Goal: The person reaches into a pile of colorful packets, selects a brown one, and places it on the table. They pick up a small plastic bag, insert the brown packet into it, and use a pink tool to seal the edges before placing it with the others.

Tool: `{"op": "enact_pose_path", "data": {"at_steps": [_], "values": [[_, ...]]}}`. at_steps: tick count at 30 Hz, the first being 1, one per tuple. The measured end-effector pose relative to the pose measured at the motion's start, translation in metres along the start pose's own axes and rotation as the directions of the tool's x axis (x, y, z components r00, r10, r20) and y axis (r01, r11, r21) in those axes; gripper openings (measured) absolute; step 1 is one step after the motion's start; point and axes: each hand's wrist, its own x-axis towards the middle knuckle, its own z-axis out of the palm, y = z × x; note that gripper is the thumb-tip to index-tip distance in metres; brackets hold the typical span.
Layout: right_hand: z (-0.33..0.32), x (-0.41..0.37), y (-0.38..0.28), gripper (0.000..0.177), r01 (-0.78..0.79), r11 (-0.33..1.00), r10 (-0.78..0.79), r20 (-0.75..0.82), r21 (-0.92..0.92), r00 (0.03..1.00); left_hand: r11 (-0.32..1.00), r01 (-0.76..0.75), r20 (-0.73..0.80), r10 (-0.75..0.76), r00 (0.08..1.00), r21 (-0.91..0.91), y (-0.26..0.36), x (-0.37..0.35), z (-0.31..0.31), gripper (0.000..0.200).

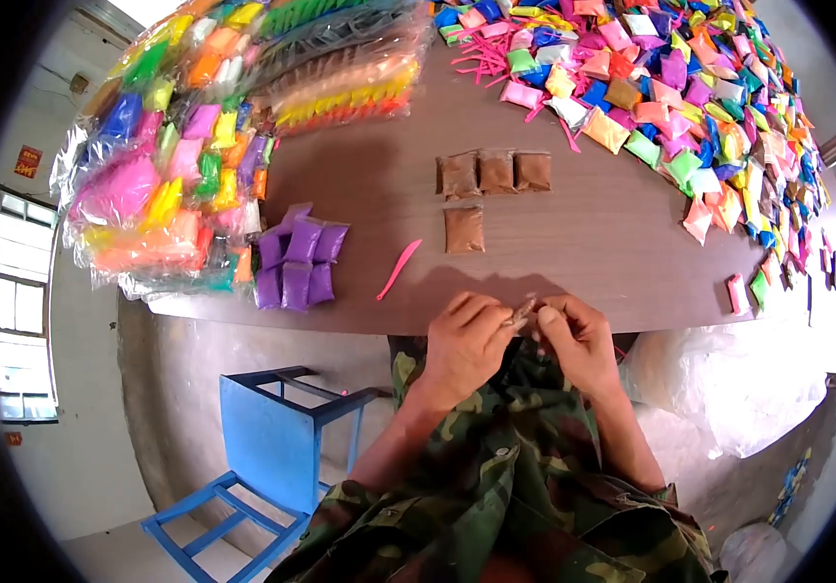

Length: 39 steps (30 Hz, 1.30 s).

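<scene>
Near the table's front edge, my left hand (473, 335) and my right hand (576, 335) meet with fingers pinched around a small brownish packet (523, 313). Seen nearly edge-on, it is partly hidden by the fingers. Ahead of them lies a flat brown packet (464, 229), and behind it a short row of similar brown packets (496, 172). To the left of my left hand is a pink plastic modelling knife (400, 269). Farther left sits a small pile of purple packets (296, 257).
Large clear bags of colored packets (165, 185) cover the table's left side. A wide heap of loose packets (670, 97) fills the right, with pink tools (486, 53) at its edge. Below the table stand a blue chair (272, 437) and a clear plastic bag (729, 389).
</scene>
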Motion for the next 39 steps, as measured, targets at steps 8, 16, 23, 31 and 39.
{"op": "enact_pose_path", "data": {"at_steps": [8,16,23,31,39], "values": [[0.007,-0.001,-0.002,0.028,-0.209,0.958,0.211,0.010,0.196,0.977,0.960,-0.241,0.089,0.230,0.969,0.141,0.000,-0.017,-0.005,0.035],[0.014,0.006,0.019,0.030,-0.076,0.944,0.104,-0.070,0.322,0.992,0.868,0.460,0.138,-0.441,0.887,-0.185,0.001,-0.032,-0.019,0.042],[0.027,0.004,0.030,0.029,-0.024,0.928,0.042,-0.041,0.371,0.998,0.686,0.608,0.263,-0.549,0.793,-0.401,-0.003,-0.026,-0.007,0.027],[0.024,0.009,0.012,0.026,-0.107,0.957,0.107,0.015,0.269,0.994,0.778,0.527,0.200,-0.488,0.850,-0.343,-0.007,-0.024,-0.010,0.015],[0.022,0.010,0.029,0.015,0.022,0.952,-0.038,0.047,0.306,0.998,0.690,0.560,0.236,-0.513,0.825,-0.459,-0.003,-0.025,-0.005,0.022]]}}
